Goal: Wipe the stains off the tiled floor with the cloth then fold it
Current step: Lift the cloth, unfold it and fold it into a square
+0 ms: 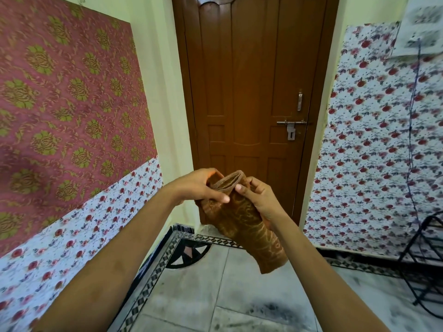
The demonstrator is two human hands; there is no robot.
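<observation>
A brown patterned cloth [249, 226] hangs folded into a long strip in the air before the door, its lower end pointing down to the right. My left hand [201, 185] pinches its folded top edge from the left. My right hand [259, 200] grips the same top edge from the right, thumb on the front. The layered fold shows between both hands. The tiled floor [203, 291] lies below, pale grey with a dark smudged stain [275, 310] near the bottom middle.
A shut brown wooden door [249, 92] with a latch stands straight ahead. Papered walls close in on the left and right. A black metal rack [426, 259] stands on the floor at the right. A black-and-white patterned border runs along the floor edges.
</observation>
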